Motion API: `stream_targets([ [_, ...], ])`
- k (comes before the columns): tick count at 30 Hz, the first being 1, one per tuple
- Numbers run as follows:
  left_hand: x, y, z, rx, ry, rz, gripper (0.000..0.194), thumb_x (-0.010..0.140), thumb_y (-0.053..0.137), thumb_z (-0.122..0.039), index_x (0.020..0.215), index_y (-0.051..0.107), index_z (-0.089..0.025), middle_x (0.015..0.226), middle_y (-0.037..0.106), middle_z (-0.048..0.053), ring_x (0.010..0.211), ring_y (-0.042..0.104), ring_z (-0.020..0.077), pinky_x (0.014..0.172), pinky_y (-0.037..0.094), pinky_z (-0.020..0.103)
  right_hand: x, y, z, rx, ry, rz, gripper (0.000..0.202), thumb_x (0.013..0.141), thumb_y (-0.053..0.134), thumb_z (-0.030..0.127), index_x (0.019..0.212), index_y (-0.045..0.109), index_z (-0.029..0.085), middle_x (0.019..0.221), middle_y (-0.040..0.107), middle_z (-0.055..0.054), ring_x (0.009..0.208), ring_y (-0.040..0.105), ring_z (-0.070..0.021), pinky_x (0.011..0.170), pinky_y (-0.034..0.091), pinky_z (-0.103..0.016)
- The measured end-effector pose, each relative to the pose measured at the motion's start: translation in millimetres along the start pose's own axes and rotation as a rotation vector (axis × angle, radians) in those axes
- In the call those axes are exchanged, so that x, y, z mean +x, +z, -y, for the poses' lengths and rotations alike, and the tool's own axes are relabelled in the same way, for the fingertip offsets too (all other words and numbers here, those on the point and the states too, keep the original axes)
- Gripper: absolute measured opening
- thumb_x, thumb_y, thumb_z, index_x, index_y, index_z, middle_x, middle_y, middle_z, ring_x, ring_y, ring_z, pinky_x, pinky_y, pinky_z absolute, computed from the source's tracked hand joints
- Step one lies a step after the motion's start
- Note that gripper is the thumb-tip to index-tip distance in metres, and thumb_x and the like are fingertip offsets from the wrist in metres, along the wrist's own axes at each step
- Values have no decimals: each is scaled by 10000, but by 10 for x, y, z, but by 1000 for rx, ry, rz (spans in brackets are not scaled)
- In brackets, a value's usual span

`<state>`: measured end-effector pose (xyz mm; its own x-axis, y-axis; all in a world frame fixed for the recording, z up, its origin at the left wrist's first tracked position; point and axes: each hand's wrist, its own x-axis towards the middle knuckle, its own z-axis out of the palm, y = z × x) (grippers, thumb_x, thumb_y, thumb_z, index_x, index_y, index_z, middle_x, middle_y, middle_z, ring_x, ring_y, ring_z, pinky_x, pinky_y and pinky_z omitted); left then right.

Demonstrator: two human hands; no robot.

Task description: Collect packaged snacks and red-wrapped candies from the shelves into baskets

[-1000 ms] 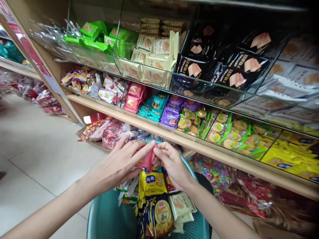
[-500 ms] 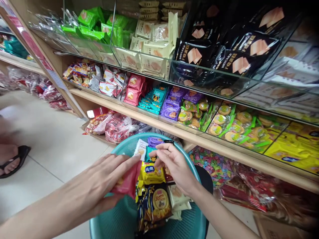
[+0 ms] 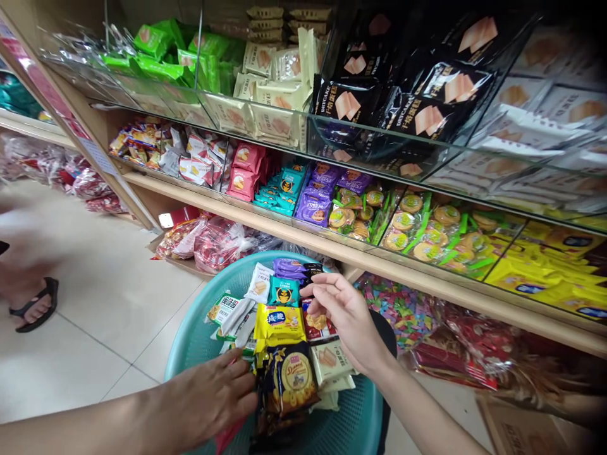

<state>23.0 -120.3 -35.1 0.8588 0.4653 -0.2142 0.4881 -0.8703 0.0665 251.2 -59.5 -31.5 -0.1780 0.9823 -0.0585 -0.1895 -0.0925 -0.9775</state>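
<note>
A teal basket (image 3: 190, 328) holds snack packs: a yellow pack (image 3: 279, 323), a dark round-cookie pack (image 3: 291, 379), a teal pack (image 3: 283, 292), purple packs (image 3: 289, 268), white-and-green packs (image 3: 232, 313) and cream packs (image 3: 329, 361). My left hand (image 3: 213, 395) is low in the basket's left part, its fingers curled over a red pack (image 3: 230, 436) that is mostly hidden under them. Over the basket's right side hovers my right hand (image 3: 339, 316), fingers loosely bent and apart with nothing between them, above a red-and-white pack (image 3: 318, 321).
Shelves with glass dividers (image 3: 265, 208) hold sorted packs behind the basket. Bagged goods (image 3: 222, 243) lie under the lowest shelf. At the left, a person's sandalled foot (image 3: 35, 306) stands on the tiled floor. A cardboard box (image 3: 526, 430) is at the lower right.
My left hand has moved down with the red pack, uncovering the white-and-green packs. My right hand has barely moved. The camera view has shifted slightly, and another foot-side blur of the person has moved.
</note>
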Motion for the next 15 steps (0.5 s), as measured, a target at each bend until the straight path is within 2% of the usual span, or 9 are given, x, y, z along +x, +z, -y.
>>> stream_targets([
  [3,46,97,34,-2,140,6,172,873,428,-168,872,592,-219,817,649,36,840,532,189,899,322,340,-24,-34,2,-3,-6,-25,208,817,551,351,962,531,203,909,655,-39,663,553,-107,646,436,-265],
  [10,116,236,84,59,164,-9,160,872,449,-192,832,601,-224,793,645,38,780,516,191,745,333,319,-45,-76,-25,-3,-8,-52,223,809,557,363,960,542,201,880,645,-36,674,550,-121,655,436,-285],
  [15,139,198,62,45,163,77,69,795,550,-213,834,607,-212,776,650,42,757,518,201,685,324,317,-55,-58,-37,8,9,-52,218,813,555,356,965,541,199,875,645,-35,672,544,-119,647,429,-279],
])
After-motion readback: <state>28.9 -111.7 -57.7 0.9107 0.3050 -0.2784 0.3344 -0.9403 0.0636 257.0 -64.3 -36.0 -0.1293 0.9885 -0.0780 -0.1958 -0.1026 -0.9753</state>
